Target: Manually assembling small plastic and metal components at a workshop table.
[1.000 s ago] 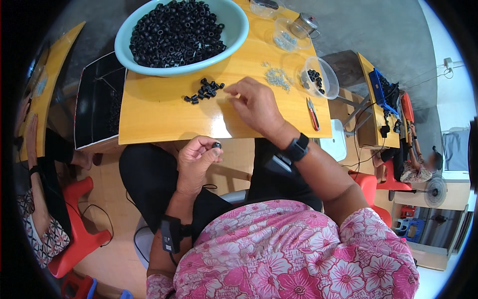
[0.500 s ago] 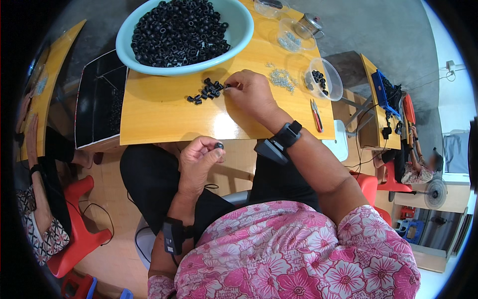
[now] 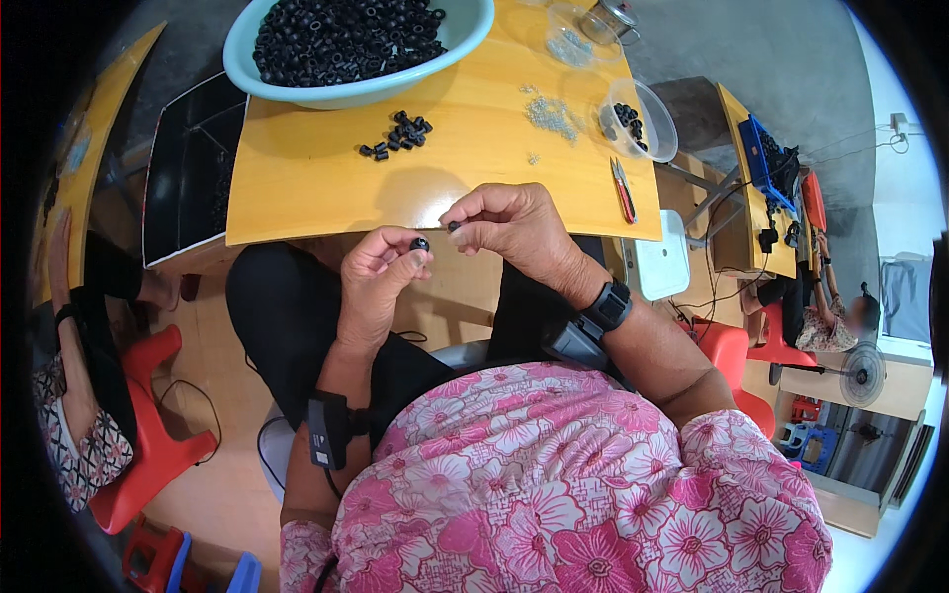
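Between thumb and fingers, my left hand [image 3: 381, 282] pinches a small black ring-shaped part [image 3: 419, 244] over my lap, just off the table's front edge. My right hand [image 3: 514, 229] is close beside it, pinching another small dark part [image 3: 454, 226] at its fingertips. The two parts are apart. Beyond my hands a small pile of black cylindrical parts [image 3: 400, 136] lies on the yellow table [image 3: 316, 188]. Farther right is a scatter of tiny clear or silvery pieces [image 3: 554, 117].
A pale-blue basin [image 3: 366, 94] heaped with black parts stands at the back left. At right are a clear tub [image 3: 660, 124] with black parts, red-handled snips [image 3: 624, 193], another clear tub [image 3: 573, 35] and a metal mug [image 3: 613, 18]. Other people sit at tables on both sides.
My right hand has drawn back from the black pile toward my left hand, bringing a small dark part. My left hand has risen slightly, still pinching its black part.
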The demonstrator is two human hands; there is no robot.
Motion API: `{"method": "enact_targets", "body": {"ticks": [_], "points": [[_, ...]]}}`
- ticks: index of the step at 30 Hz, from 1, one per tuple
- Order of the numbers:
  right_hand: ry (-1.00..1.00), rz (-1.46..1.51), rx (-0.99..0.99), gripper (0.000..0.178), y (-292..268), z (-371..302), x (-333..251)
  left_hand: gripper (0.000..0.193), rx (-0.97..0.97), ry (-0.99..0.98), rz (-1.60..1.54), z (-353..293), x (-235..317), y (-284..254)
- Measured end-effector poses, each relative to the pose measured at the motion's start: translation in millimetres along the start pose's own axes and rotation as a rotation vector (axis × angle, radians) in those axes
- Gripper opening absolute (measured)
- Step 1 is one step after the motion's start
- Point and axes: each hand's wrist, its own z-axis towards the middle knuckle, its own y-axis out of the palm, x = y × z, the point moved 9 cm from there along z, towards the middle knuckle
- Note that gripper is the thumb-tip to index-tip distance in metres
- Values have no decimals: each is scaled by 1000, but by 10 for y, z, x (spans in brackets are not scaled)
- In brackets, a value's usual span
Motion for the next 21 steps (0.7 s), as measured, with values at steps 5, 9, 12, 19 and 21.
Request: {"method": "enact_targets", "body": {"ticks": [5, 9, 12, 19, 21], "points": [[-63, 2, -41, 15, 52, -105, -7, 13, 11, -5, 56, -56, 22, 12], [-59, 17, -77, 17, 101, -137, 40, 14, -12, -22, 107, -88, 11, 50], [-6, 57, -76, 17, 123, -155, 110, 15, -11, -46, 147, -109, -34, 38], [46, 142, -76, 14, 131, -159, 170, 15, -20, -42, 194, -121, -41, 32], [39, 156, -85, 14, 120, -151, 196, 15, -28, -28, 230, -112, -38, 43]]}}
